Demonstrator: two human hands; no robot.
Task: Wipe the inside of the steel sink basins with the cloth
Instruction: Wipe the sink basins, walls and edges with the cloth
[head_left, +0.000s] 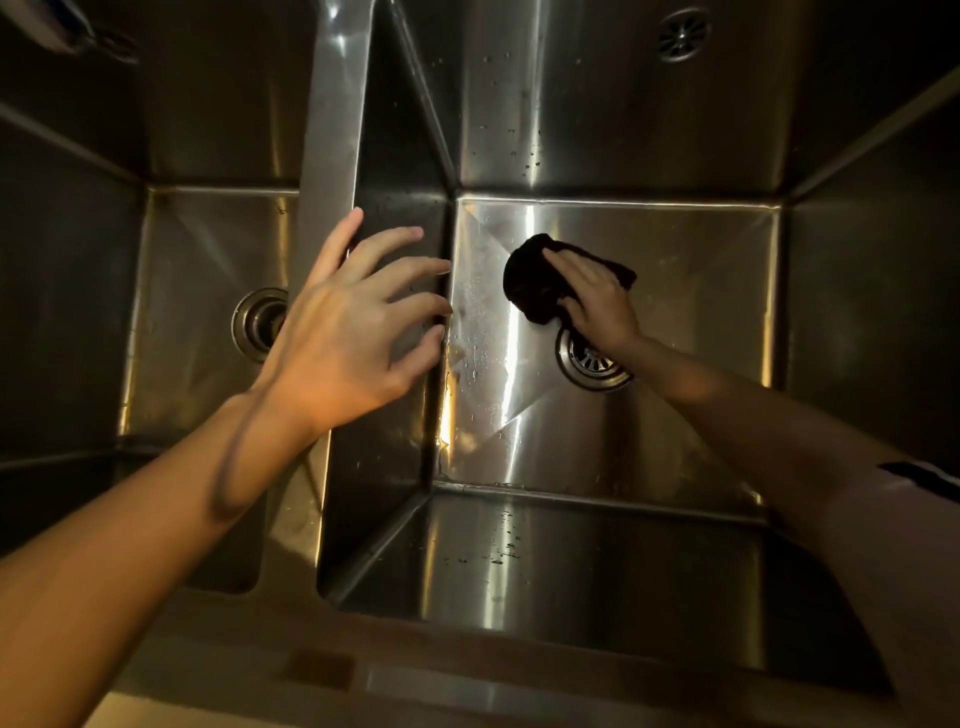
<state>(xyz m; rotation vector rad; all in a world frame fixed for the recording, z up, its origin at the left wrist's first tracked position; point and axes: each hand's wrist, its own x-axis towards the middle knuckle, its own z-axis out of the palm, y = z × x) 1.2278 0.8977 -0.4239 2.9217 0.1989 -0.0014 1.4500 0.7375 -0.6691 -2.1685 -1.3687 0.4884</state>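
Observation:
I look straight down into a double steel sink. In the right basin, my right hand presses a dark cloth flat against the floor, just above the drain strainer. My left hand hangs over the steel divider between the basins, fingers spread and relaxed, holding nothing; its fingertips reach toward the right basin's left wall. The left basin lies beneath my left forearm, its drain partly hidden by the hand.
Water drops speckle the right basin's floor and back wall. An overflow grille sits high on the back wall. A tap part shows at the top left. The counter edge runs along the bottom.

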